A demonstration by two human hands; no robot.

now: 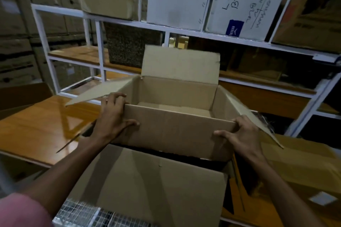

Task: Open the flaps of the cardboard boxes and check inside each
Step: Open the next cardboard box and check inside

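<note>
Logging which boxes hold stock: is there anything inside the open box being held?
No: the open box, gripped by the left hand and right hand, shows only bare cardboard floor.

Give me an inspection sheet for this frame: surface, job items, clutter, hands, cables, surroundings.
Surface: wooden table, glossy, partly covered by cardboard.
Job items: open box, all four flaps up or out; the inside that shows looks empty. Near flap hangs toward the camera.
Clutter: flat cardboard at right; wire mesh at bottom edge.
Hands: left hand grips the box's near-left corner; right hand grips the near-right corner.
Cables: nothing seen.
Surroundings: white rack behind, holding a white box, a written-on box and brown cartons; stacked cartons at left.
</note>
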